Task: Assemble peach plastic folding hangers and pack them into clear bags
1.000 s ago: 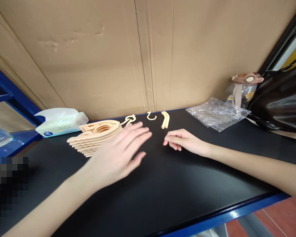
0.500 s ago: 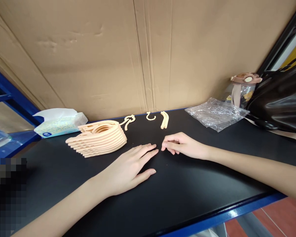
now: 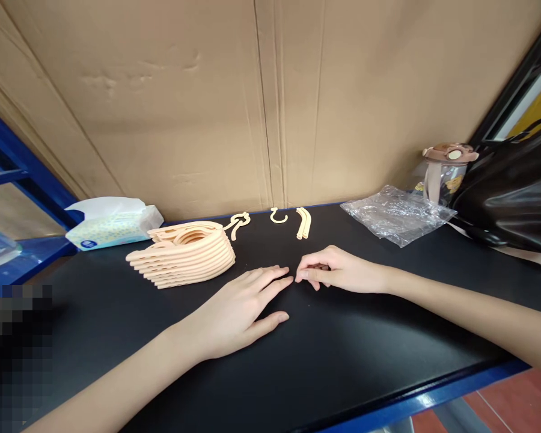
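My left hand [image 3: 241, 313] lies flat on the black tabletop, its fingers stretched out and the thumb apart. Just right of its fingertips, my right hand [image 3: 323, 267] rests with curled fingers, thumb against them; nothing shows in it. A stack of peach plastic clothes hangers [image 3: 187, 255] stands left of my left hand, several layers high. Peach hook pieces [image 3: 240, 224] lie by its far right end. Farther right is a single peach hook [image 3: 278, 216]. Two short curved peach pieces [image 3: 303, 223] lie side by side beyond my right hand. Neither hand touches any of these.
A tissue pack [image 3: 115, 225] stands at the back left. Toward the back right lie a crumpled clear plastic bag [image 3: 399, 213], a bottle with a brown lid [image 3: 451, 171] and a black bag [image 3: 518, 186]. A cardboard wall [image 3: 198, 108] closes off the table's far edge.
The view has shifted slightly, so everything sits a little lower and to the right. My right hand's fingers have shifted slightly while staying curled. My left hand keeps its flat pose.
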{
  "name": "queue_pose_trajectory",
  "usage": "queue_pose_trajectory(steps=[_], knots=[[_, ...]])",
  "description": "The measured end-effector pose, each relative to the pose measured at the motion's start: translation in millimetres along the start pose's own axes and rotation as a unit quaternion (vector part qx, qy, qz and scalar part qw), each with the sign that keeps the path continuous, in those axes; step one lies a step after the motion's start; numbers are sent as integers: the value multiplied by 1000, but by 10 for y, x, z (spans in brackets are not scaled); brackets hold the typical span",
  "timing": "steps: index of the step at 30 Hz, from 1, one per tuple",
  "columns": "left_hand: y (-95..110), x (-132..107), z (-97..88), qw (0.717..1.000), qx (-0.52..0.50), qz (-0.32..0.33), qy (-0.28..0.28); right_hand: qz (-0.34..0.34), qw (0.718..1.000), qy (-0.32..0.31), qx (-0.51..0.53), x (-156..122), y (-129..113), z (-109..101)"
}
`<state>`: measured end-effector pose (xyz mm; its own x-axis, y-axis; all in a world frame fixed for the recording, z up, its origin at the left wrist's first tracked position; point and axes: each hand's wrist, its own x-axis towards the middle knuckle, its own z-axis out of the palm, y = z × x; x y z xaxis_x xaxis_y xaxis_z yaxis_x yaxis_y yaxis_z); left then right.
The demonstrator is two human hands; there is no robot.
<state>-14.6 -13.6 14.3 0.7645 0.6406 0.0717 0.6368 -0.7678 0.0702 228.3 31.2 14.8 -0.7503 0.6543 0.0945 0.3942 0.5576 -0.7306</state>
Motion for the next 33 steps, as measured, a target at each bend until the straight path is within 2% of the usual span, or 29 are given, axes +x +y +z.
queue_pose_trajectory(steps=[3, 5, 9, 12, 17, 23, 28, 33], knots=[[-4, -10, -8, 1000, -5, 3, -5, -17, 998, -7, -57, 82, -76, -77], [-14, -17, -4, 1000, -8, 8, 2, -40, 990, 1, -132, 188, -111, -149], [-38, -36, 9, 1000, -10, 17, 16, -97, 943, 50, -314, 554, -92, -295], [-45, -47, 5, 1000, -5, 22, 20, -107, 912, 52, -392, 914, 11, -348], [-45, -46, -7, 999, -6, 25, 19, -101, 903, 55, -414, 1437, 212, -289], [-49, -36, -3, 999, 1, 32, 25, -126, 906, 29, -403, 1784, 267, -150], [-47, -26, -5, 999, 8, 30, 19, -131, 908, 4, -398, 1880, 301, -91], [-46, -21, -5, 999, 16, 34, 20, -128, 909, 20, -396, 1704, 328, -87]])
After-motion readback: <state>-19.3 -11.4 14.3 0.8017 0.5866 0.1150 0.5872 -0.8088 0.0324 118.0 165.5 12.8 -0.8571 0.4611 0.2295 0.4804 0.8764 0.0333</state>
